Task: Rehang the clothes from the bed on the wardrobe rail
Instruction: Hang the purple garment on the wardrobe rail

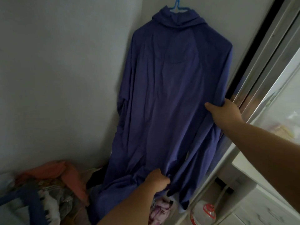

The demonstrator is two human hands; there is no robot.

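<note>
A long dark-blue garment (164,88) hangs from a light-blue plastic hanger (177,5) at the top of the head view, against the white wall. What the hanger hooks onto is out of frame. My left hand (156,180) grips a bunch of the fabric near the garment's lower part. My right hand (224,112) holds the garment's right edge at mid height, thumb on the front and fingers hidden behind the cloth. Other clothes (48,189), orange and patterned, lie in a heap on the bed at the lower left.
A wardrobe with a metal-framed sliding door (266,65) stands at the right. Below it sits a white shelf unit (240,181) and a clear plastic jar with a red lid (204,211). A pale floral cloth (159,208) lies under the garment's hem.
</note>
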